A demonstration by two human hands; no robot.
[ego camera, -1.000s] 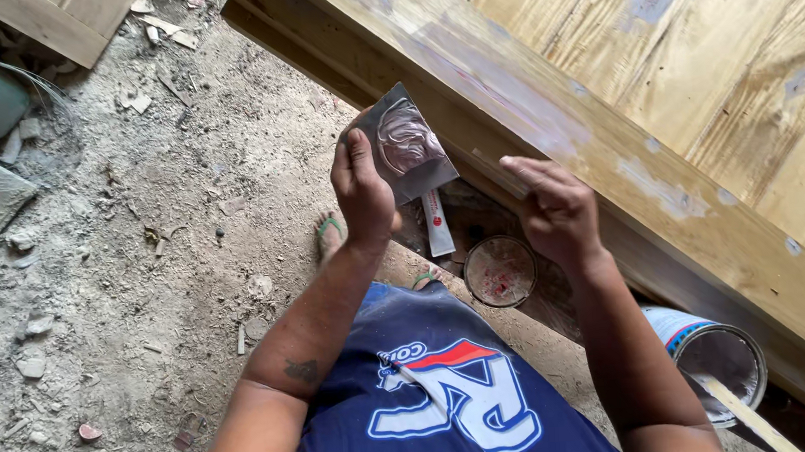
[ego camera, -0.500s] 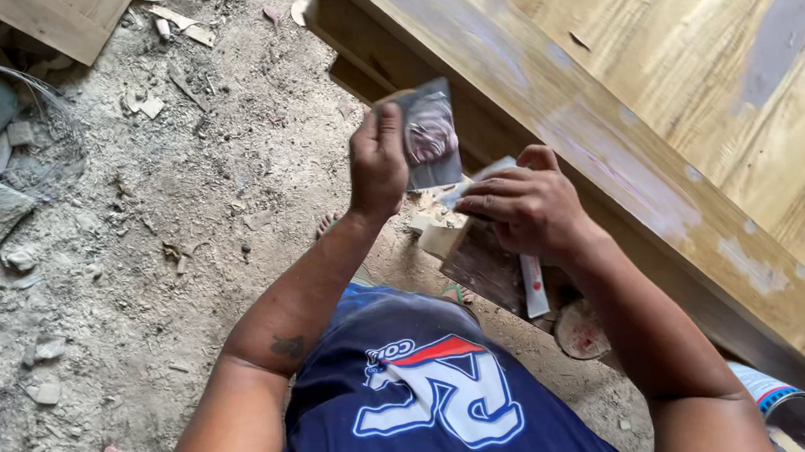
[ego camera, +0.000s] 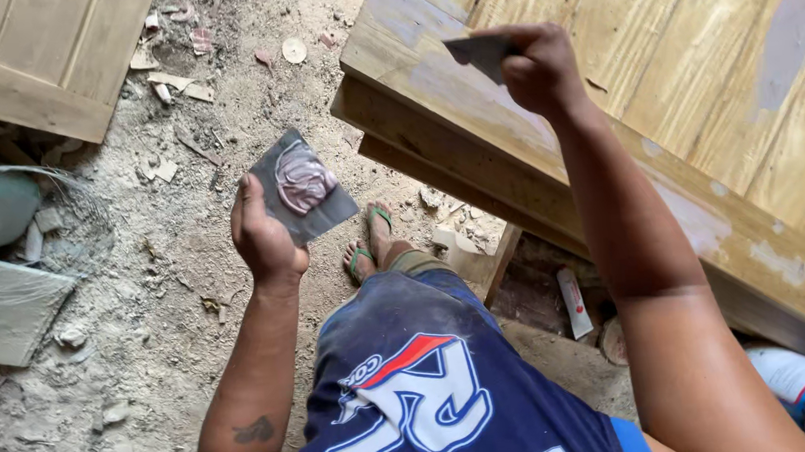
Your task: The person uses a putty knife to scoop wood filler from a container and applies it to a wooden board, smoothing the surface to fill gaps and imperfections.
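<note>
**Scraper goes up to the door**

The left hand (ego camera: 264, 239) grips a square board (ego camera: 302, 187) carrying a dab of putty (ego camera: 304, 179), held over the dusty floor (ego camera: 128, 299). The right hand (ego camera: 537, 64), at the board half a second ago, now pinches a scraper (ego camera: 478, 52) against the door's (ego camera: 693, 97) frame; filling looks underway.

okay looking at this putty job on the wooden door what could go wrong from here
The filler sits on a tilted plate pinched only at one corner by the left hand; it might slide off onto the dirt. The right hand presses the scraper near the door edge, where a slip could gouge the wood. The foot below wears only an open sandal.
</note>
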